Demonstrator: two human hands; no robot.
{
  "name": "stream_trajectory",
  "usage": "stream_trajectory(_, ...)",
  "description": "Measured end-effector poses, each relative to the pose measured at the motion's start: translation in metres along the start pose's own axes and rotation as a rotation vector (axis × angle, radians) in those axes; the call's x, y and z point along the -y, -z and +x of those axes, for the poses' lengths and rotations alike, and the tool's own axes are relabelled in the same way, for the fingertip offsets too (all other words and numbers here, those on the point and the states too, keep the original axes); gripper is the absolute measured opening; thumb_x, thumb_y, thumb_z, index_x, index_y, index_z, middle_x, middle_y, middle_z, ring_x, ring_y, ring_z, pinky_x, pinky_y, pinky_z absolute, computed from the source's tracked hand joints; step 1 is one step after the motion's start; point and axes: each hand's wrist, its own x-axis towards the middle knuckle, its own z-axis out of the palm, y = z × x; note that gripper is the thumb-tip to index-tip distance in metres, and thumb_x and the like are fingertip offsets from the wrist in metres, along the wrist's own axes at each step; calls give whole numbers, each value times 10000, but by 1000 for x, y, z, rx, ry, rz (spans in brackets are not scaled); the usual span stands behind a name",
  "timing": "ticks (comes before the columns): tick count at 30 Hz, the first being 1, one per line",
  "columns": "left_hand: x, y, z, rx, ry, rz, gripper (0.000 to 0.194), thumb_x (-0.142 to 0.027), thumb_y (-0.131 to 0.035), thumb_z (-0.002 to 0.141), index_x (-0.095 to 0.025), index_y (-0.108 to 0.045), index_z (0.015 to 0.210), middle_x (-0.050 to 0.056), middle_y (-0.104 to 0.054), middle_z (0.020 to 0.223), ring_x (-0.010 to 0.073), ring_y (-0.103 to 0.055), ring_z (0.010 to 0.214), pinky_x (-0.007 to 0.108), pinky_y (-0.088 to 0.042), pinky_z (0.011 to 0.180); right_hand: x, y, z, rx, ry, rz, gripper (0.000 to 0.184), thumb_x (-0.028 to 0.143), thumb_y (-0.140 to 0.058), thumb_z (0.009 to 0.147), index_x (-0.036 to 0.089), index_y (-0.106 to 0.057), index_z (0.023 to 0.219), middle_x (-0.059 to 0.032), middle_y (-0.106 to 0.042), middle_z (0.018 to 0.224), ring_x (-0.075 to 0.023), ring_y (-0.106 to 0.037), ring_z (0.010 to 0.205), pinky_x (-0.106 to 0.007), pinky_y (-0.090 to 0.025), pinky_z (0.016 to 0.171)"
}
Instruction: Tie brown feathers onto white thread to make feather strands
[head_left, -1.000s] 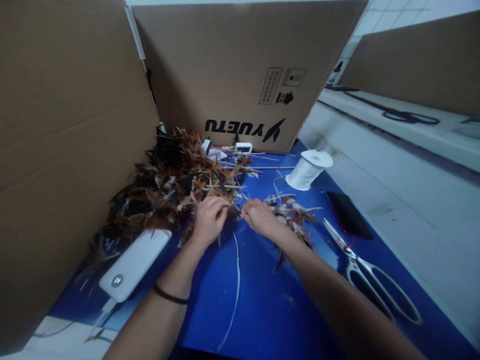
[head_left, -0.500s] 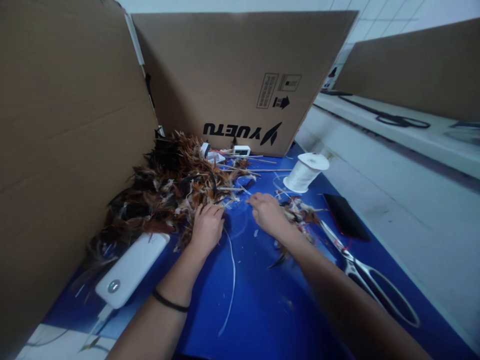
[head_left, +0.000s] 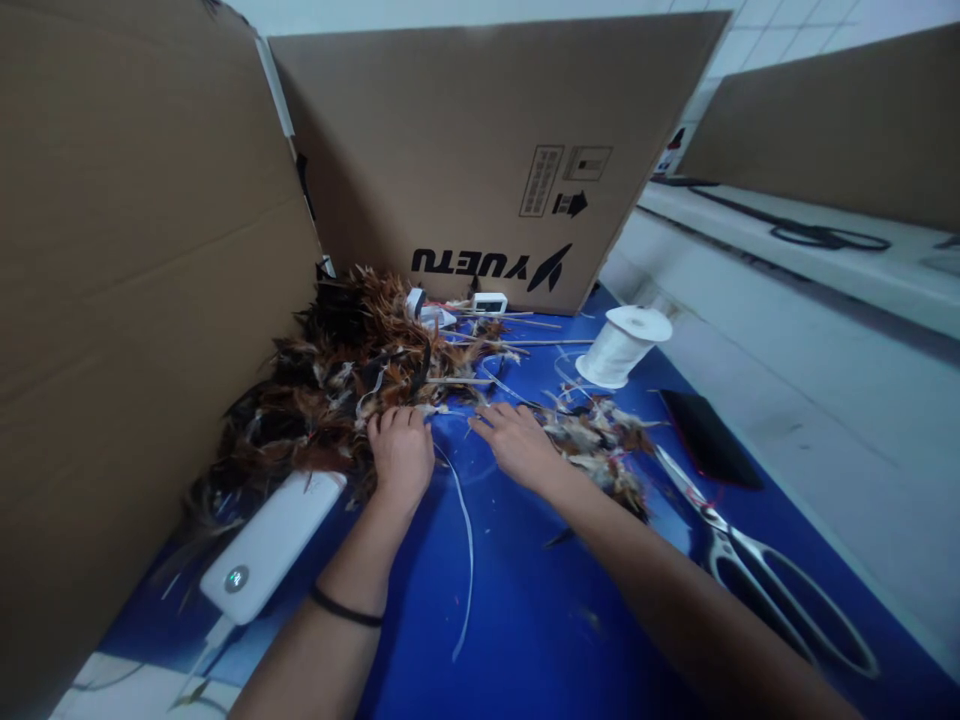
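My left hand (head_left: 403, 450) is closed, its fingers curled down at the near edge of a pile of brown and black feathers (head_left: 315, 390). What its fingertips grip is hidden. From beside it a white string (head_left: 469, 540) curves down over the blue tabletop (head_left: 427, 620). To the right, my right hand (head_left: 517, 442) points left with bent fingers close together. Anything in that pinch is too small to make out. A short pale strand lies between the two hands. Beside my right wrist is a smaller bunch of feathers (head_left: 600, 440), partly behind the forearm.
A white spool (head_left: 624, 348) stands at the back right, near a dark phone (head_left: 709, 435) and large scissors (head_left: 720, 525). At left lies a white power bank (head_left: 274, 545) with a cable. Thin sticks (head_left: 540, 342) lie behind my hands. Cardboard panels (head_left: 450, 150) rise behind and left.
My right hand has come down slightly and its fingers have lowered toward the tabletop. The left hand has shifted a little left. The whole view has moved slightly.
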Motion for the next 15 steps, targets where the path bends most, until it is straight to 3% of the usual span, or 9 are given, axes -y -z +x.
stream_trajectory(9, -6, 12, 7, -123, 16, -95, 130, -256, -526, 816, -205, -644, 837, 98, -621, 1070, 285, -513, 1006, 449, -315, 854, -21, 27, -57, -121, -51, 62, 273, 145, -466, 844, 174, -627, 1063, -116, -615, 1096, -254, -507, 1049, -398, -342, 888)
stream_trajectory(12, -10, 16, 7, -120, -20, -166, 152, -257, -500, 840, -197, -634, 803, 89, -648, 996, 267, -526, 1009, 445, -292, 902, -28, 36, -84, -47, -122, 108, 222, 166, -453, 855, 167, -640, 973, -89, -662, 897, -218, -584, 880, -360, -397, 815)
stream_trajectory(15, -16, 17, 6, -83, -97, -241, 151, -228, -478, 856, -202, -624, 825, 52, -671, 822, 218, -581, 882, 422, -296, 921, -30, 39, -110, 30, -201, 150, 181, 143, -477, 825, 174, -644, 888, -71, -669, 824, -200, -608, 784, -324, -430, 743)
